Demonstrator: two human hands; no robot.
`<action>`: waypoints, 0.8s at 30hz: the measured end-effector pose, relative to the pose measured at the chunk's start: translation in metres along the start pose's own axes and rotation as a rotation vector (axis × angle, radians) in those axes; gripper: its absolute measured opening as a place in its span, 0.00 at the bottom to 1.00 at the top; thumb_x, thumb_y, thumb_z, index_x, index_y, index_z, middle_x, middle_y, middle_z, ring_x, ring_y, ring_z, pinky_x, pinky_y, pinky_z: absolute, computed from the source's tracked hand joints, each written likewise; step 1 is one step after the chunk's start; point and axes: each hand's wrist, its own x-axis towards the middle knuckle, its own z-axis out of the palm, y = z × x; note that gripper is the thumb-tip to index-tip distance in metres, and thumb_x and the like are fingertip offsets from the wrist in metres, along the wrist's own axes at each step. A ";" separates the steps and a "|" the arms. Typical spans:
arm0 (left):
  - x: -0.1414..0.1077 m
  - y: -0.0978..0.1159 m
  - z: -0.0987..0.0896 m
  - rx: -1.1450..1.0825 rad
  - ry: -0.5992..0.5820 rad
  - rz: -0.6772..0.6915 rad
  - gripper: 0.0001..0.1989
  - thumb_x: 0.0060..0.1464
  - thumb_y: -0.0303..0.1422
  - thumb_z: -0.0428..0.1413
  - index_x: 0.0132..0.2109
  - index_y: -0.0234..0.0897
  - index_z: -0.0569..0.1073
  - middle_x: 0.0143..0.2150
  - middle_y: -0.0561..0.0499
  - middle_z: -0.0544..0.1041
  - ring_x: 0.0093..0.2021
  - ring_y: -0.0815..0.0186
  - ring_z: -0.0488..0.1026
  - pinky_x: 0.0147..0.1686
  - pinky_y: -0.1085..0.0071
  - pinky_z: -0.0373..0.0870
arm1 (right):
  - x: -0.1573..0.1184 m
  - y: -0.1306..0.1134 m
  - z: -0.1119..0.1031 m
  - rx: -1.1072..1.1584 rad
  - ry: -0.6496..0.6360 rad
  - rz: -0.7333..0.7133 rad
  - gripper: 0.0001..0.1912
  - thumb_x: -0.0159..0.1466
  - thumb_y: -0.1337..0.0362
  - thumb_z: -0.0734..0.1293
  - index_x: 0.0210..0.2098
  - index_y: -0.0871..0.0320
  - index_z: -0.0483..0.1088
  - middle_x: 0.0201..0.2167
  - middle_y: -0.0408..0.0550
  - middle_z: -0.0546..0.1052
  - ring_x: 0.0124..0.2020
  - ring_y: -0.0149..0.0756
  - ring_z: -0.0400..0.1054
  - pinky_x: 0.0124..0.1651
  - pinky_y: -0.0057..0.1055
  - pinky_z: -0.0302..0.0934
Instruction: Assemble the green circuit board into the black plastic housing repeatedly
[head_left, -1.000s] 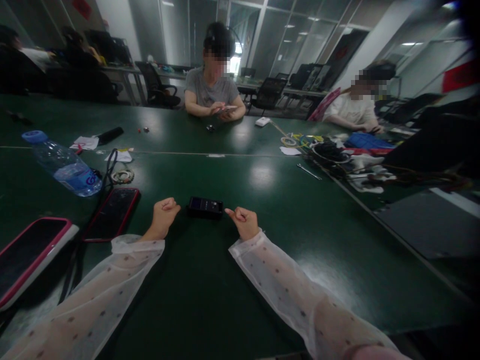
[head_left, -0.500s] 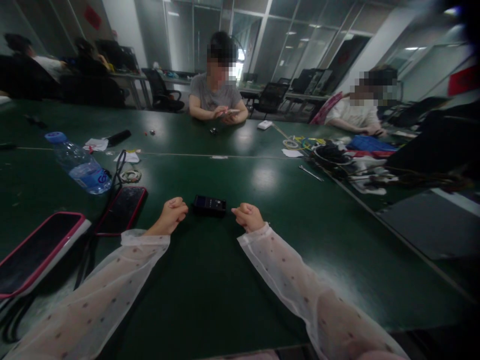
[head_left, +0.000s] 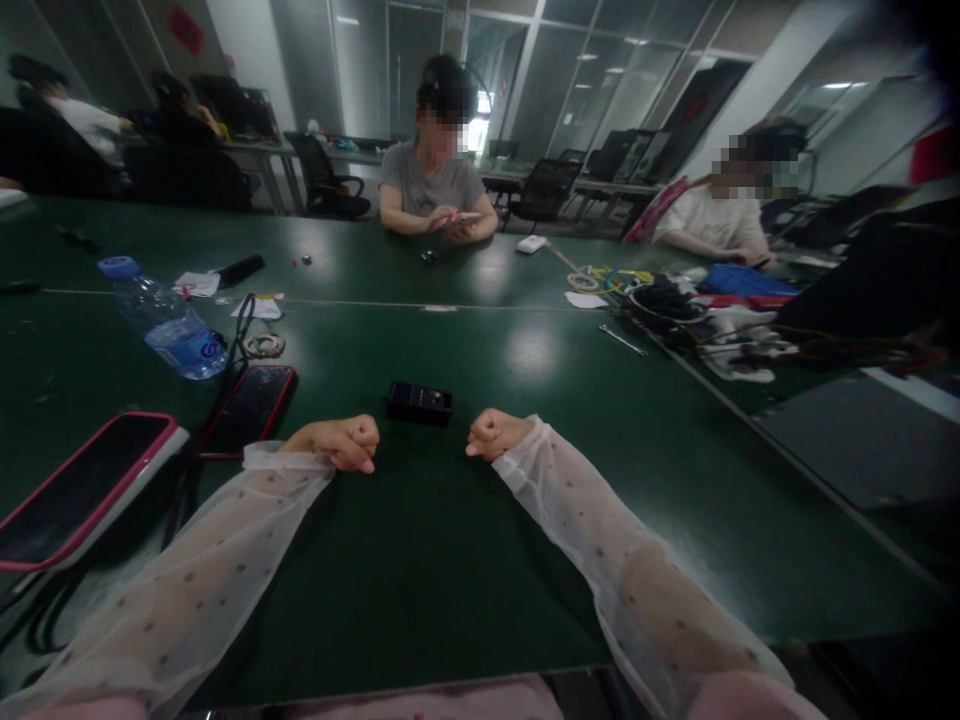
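Observation:
Both of my hands are curled into fists above the dark green table [head_left: 420,560], with nothing showing in either. My left hand [head_left: 346,443] is to the left of a small black device [head_left: 419,401] with a little screen and buttons, slightly nearer to me than it. On the device's other side is my right hand [head_left: 496,434], its thumb pointing inward. Neither fist touches the device, which lies flat between and just beyond them. Sheer white dotted sleeves cover both forearms.
Left lie a red-edged phone [head_left: 250,410], a larger pink-cased phone [head_left: 86,490] and a tilted water bottle [head_left: 169,325]. Right are a wrench [head_left: 622,340], tangled cables [head_left: 664,300] and a dark grey panel [head_left: 862,440]. Across the table a person [head_left: 433,180] holds a phone; another sits further right.
Both fists have turned, and their thumbs now point lower. My left hand has moved slightly towards me. The black device stays in place on the table.

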 end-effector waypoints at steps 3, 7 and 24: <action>-0.004 0.003 0.001 0.053 -0.071 0.000 0.30 0.36 0.23 0.68 0.17 0.40 0.50 0.10 0.61 0.53 0.07 0.79 0.48 0.06 0.80 0.48 | 0.002 0.002 0.001 -0.004 -0.011 0.004 0.35 0.47 0.54 0.78 0.14 0.54 0.45 0.13 0.29 0.54 0.11 0.15 0.41 0.14 0.21 0.38; -0.008 0.004 0.006 0.058 -0.008 0.057 0.28 0.39 0.28 0.67 0.18 0.41 0.51 0.09 0.62 0.53 0.06 0.76 0.52 0.10 0.77 0.61 | 0.010 0.012 0.003 -0.060 0.213 -0.145 0.36 0.48 0.50 0.77 0.14 0.54 0.44 0.12 0.28 0.52 0.11 0.16 0.38 0.14 0.22 0.37; 0.034 -0.002 -0.014 1.086 0.828 0.586 0.48 0.40 0.44 0.69 0.66 0.44 0.57 0.62 0.40 0.67 0.64 0.47 0.60 0.60 0.48 0.58 | 0.033 0.025 0.007 -0.808 0.816 -0.477 0.47 0.47 0.61 0.80 0.61 0.52 0.57 0.55 0.56 0.70 0.58 0.49 0.66 0.60 0.52 0.59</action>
